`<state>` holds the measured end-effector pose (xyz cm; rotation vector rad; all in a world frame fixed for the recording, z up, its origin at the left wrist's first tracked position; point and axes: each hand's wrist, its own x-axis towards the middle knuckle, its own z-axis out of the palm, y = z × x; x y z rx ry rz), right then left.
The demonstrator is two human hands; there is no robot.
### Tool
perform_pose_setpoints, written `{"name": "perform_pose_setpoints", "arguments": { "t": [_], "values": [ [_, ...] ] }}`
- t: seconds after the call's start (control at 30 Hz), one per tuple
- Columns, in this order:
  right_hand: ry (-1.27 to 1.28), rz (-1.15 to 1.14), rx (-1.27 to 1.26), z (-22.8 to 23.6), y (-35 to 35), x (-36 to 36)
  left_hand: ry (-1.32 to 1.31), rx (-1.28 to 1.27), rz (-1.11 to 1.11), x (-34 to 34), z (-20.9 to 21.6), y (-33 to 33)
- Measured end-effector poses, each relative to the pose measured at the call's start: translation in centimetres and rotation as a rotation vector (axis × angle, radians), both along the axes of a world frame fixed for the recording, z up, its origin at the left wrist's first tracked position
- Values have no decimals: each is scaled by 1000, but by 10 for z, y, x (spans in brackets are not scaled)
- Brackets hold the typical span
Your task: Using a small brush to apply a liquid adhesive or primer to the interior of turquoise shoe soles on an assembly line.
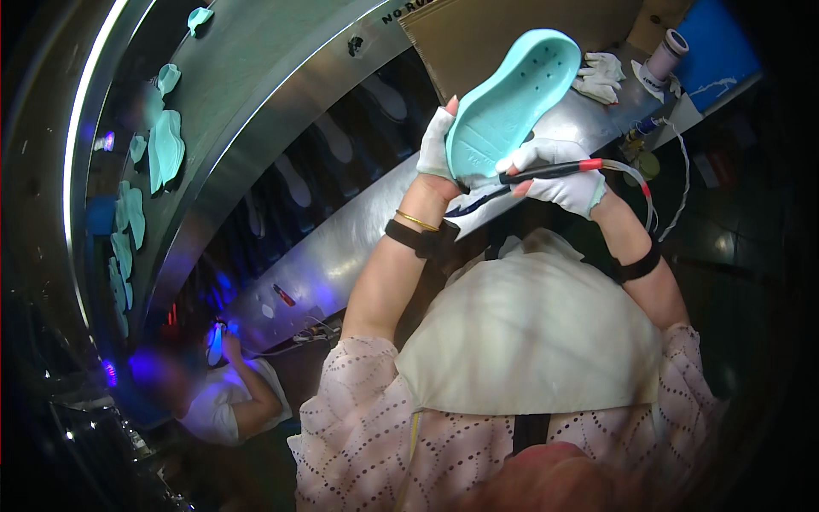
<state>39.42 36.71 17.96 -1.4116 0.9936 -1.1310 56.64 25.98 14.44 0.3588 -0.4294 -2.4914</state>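
My left hand [436,152], in a white glove with bare fingertips, grips the heel end of a turquoise shoe sole [510,98] along its left side. The sole is tilted, its hollow inner face toward me, with a raised rim and small dark holes near the toe. My gloved right hand [559,175] is closed around a pen-shaped tool [550,171] with a black and red handle and a pale cable. The tool's front end is close to the sole's heel edge; whether it touches, I cannot tell. A thin black piece [484,201] slants out below the right hand.
A metal ledge [341,226] runs beneath my hands, beside a conveyor belt [223,81] with several turquoise soles [166,149]. White gloves [601,78], a thread cone [667,55] and cardboard [465,43] lie beyond. Another person [235,401] works at lower left.
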Motion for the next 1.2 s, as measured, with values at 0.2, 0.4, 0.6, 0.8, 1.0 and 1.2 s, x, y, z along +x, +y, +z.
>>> {"name": "perform_pose_setpoints", "arguments": {
  "t": [0.2, 0.4, 0.6, 0.8, 1.0, 1.2],
  "values": [
    [14, 81, 33, 16, -2, -12, -255, -103, -67, 10, 8, -1],
    [203, 149, -126, 15, -12, -3, -459, -141, -36, 12, 21, -1],
    [201, 180, -123, 24, -20, -22, -476, -93, -201, 17, 34, 4],
    [379, 182, -32, 36, -24, -38, -612, -158, 73, 19, 38, 7],
    [-41, -262, -83, 15, -14, -1, -38, 28, 97, 9, 13, 18],
    [-162, -94, 136, 7, 2, 29, 113, -44, 159, 8, 1, 31]
  ]
}}
